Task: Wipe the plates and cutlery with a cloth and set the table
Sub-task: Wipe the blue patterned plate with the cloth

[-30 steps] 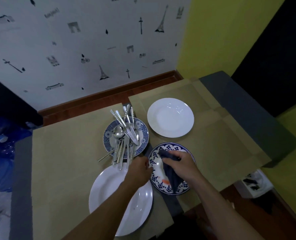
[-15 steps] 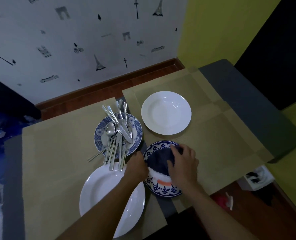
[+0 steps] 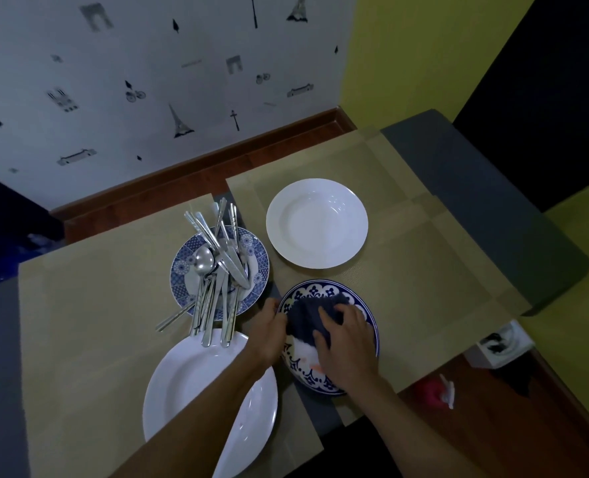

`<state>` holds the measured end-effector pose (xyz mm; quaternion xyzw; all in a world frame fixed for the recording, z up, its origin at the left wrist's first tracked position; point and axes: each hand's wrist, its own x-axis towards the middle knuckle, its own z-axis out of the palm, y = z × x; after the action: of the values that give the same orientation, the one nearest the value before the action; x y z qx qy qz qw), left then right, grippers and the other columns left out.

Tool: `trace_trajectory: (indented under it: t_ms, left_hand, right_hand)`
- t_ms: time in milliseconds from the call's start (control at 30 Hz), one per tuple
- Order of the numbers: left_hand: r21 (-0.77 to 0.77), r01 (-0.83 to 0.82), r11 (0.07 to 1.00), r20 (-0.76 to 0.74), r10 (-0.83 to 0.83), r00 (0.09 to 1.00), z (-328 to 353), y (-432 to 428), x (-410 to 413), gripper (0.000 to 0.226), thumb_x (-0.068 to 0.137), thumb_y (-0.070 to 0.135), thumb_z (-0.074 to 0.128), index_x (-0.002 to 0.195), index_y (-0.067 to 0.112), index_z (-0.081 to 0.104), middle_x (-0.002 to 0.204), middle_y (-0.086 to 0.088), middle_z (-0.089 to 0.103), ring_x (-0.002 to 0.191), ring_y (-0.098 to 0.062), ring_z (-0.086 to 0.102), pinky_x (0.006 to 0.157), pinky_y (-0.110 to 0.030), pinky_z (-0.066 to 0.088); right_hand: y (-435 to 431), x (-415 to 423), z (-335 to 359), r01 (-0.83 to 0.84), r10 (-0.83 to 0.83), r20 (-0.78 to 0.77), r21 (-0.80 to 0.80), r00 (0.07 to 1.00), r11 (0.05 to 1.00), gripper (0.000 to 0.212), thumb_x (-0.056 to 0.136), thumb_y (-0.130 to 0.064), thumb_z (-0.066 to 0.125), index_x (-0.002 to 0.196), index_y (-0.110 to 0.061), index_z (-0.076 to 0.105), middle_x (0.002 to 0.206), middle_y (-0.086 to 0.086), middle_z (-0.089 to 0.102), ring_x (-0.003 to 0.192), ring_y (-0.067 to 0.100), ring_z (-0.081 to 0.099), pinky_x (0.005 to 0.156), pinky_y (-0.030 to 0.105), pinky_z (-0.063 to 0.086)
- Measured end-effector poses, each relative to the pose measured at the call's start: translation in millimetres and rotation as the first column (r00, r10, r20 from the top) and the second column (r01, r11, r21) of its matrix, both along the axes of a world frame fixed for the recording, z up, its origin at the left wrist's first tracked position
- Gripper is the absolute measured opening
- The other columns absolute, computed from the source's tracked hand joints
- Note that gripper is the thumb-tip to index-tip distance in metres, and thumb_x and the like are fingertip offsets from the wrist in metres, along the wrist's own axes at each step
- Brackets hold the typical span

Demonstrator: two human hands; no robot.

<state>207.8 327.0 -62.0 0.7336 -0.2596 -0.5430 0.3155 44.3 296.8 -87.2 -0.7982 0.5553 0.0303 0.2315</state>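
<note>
left hand [image 3: 268, 331]: curled on plate [image 3: 320, 288] rim | right hand [image 3: 350, 343]: palm down, fingers spread on cloth [image 3: 306, 315]

A dark blue cloth [image 3: 308, 317] lies bunched on a blue-and-white flower plate [image 3: 324, 289] in the lower middle. Up and left, a blue patterned plate [image 3: 256, 257] holds a pile of shiny cutlery [image 3: 217, 270]. A white plate [image 3: 317, 222] sits in the middle, and a second white plate [image 3: 189, 384] sits at the lower left.
</note>
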Motion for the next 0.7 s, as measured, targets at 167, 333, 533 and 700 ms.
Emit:
trace_trajectory:
  t_ms: [167, 333, 533, 700]
  left_hand:
    - [-0.251, 0.053, 0.967, 0.092, -0.031, 0.995, 34.4, -3.0, -13.7, 0.035, 0.110, 0.026, 0.032, 0.118, 0.057, 0.045, 0.107, 0.039, 0.061, 0.106, 0.019, 0.055, 0.090, -0.008, 0.042]
    - [-0.419, -0.037, 0.907, 0.139, 0.104, 0.985, 45.3, -4.1, -8.9, 0.038, 0.109, 0.038, 0.029, 0.144, 0.037, 0.044, 0.134, 0.019, 0.058, 0.125, 0.002, 0.053, 0.107, -0.028, 0.046]
    - [-0.519, -0.227, 0.824, 0.193, 0.371, 0.908, 85.5, -10.4, 2.3, 0.042, 0.108, 0.037, 0.029, 0.148, 0.032, 0.042, 0.139, 0.009, 0.053, 0.125, -0.008, 0.051, 0.107, -0.033, 0.043]
    - [-0.528, -0.257, 0.810, 0.216, 0.421, 0.881, 97.8, -6.9, 17.4, 0.043, 0.107, 0.042, 0.028, 0.145, 0.032, 0.046, 0.137, 0.003, 0.057, 0.123, -0.016, 0.055, 0.106, -0.046, 0.047]
  right_hand:
    - [-8.2, 6.0, 15.2, -0.106, 0.105, 0.194, -0.004, 0.975, 0.994, 0.058, 0.102, -0.037, 0.043, 0.159, -0.028, 0.033, 0.163, 0.001, 0.029, 0.146, 0.023, 0.034, 0.116, 0.047, 0.038]
    - [-27.0, 16.6, 53.4, -0.094, 0.104, 0.077, -0.133, 0.992, 0.987, 0.054, 0.105, -0.039, 0.042, 0.157, -0.024, 0.038, 0.157, 0.005, 0.039, 0.144, 0.025, 0.036, 0.116, 0.043, 0.035]
    - [-26.3, 11.6, 111.0, -0.040, 0.031, -0.053, -0.179, 0.998, 0.983, 0.034, 0.098, -0.027, 0.051, 0.125, -0.012, 0.066, 0.122, 0.008, 0.056, 0.117, 0.027, 0.046, 0.098, 0.035, 0.040]
    - [14.8, 30.6, 139.0, -0.129, 0.091, 0.388, 0.073, 0.917, 0.989, 0.029, 0.100, -0.022, 0.058, 0.126, -0.023, 0.071, 0.116, -0.001, 0.054, 0.108, 0.013, 0.054, 0.080, 0.013, 0.037]
